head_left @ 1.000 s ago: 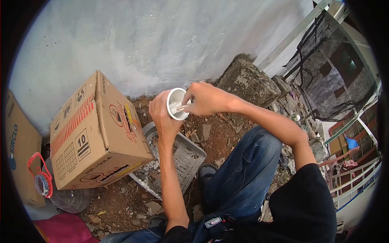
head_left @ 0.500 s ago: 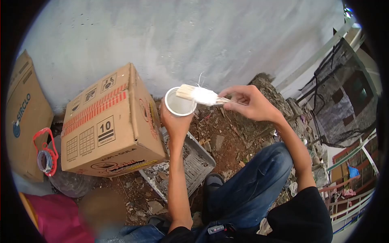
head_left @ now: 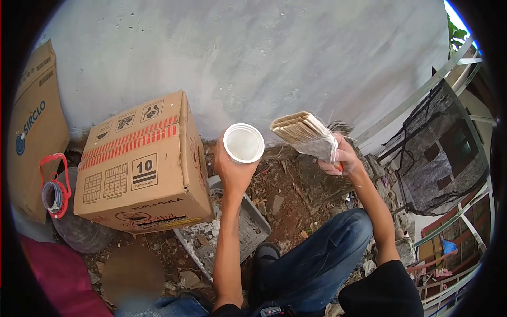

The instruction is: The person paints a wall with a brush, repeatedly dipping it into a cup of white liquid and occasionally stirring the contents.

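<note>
My left hand (head_left: 235, 177) is closed round a white plastic cup (head_left: 243, 160), held upright with its round mouth facing me; pale whitish contents or a pale inside show in it. To the right, my right hand (head_left: 346, 158) grips a wide paintbrush (head_left: 302, 132) with straw-coloured bristles and a whitish, frayed wrapping. The bristles point left and up, apart from the cup. A bit of orange shows at the fingers; most of the handle is hidden by the hand. Behind both hands rises a grey-white wall (head_left: 237, 63).
A large cardboard box (head_left: 121, 164) stands left of the cup. Beyond it are a flat SIRCLO carton (head_left: 39, 127) and a big clear bottle (head_left: 79, 227) with a red handle (head_left: 64, 190). A dirty grey tray (head_left: 253, 222) lies on rubble. Dark netting (head_left: 438, 153) hangs at right.
The brush has moved right, away from over the cup, and turned so its broad bristle side shows. The cup has shifted slightly right in the view, and the camera has moved a little.
</note>
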Demonstrator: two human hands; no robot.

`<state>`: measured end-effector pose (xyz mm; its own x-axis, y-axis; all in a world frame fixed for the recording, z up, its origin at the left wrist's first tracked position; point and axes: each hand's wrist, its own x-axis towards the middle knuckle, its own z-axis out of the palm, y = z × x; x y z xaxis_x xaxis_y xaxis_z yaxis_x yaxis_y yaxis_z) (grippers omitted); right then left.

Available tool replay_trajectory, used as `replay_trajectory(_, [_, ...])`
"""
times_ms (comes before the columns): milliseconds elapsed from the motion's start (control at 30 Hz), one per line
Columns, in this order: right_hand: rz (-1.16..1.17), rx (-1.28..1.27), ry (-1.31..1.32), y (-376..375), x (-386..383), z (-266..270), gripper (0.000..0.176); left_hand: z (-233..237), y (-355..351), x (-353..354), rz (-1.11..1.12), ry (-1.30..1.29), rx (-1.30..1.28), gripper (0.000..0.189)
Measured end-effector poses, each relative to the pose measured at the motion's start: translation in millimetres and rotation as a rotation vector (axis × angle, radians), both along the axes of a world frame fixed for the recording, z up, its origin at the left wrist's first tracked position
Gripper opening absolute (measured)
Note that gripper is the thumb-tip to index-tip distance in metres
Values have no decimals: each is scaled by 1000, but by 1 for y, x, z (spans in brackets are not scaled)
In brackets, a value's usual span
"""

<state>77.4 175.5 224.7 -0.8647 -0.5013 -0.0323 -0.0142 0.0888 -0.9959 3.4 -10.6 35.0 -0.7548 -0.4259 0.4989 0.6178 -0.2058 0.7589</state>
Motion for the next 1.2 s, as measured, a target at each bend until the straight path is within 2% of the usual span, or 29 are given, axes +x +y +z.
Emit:
replay_trajectory(133, [-4,62,19,-7,4,6,52,2,-1,2,-13,-7,17,61])
replay_trajectory(233, [31,52,16,-4,1,4,50,0,-1,2,-10,-18,2,65])
replay_trajectory(333, [-31,96,84,-9,2,8,43,-9,2,0,-26,-20,26,67])
replay_trajectory(400, [-213,206,136,-8,2,13,38,-11,5,0,-56,-24,75,66])
replay_trajectory(467, [-395,432,157,-7,6,31,37,-11,5,1,-78,-28,59,64])
replay_trajectory(600, [-763,606,211,19,6,56,40,-8,3,1,-86,-89,34,63])
replay_trajectory(700, [-858,721,312,50,8,110,41,-3,5,6,-60,-92,-34,65])
replay_trajectory(833, [-969,884,557,70,3,219,40,0,9,8,-68,-96,-59,65])
replay_trajectory(967, [-954,959,691,85,-15,307,48,0,5,10,-61,-133,-83,66])
replay_trajectory(1067, [-934,1011,631,75,-24,341,49,5,5,7,-78,-139,-31,67])
replay_trajectory(1100, [-945,1032,594,65,-24,345,43,5,3,7,-84,-139,-18,67])
replay_trajectory(1200, [-924,1093,529,61,-38,357,42,0,5,4,-69,-132,-31,66])
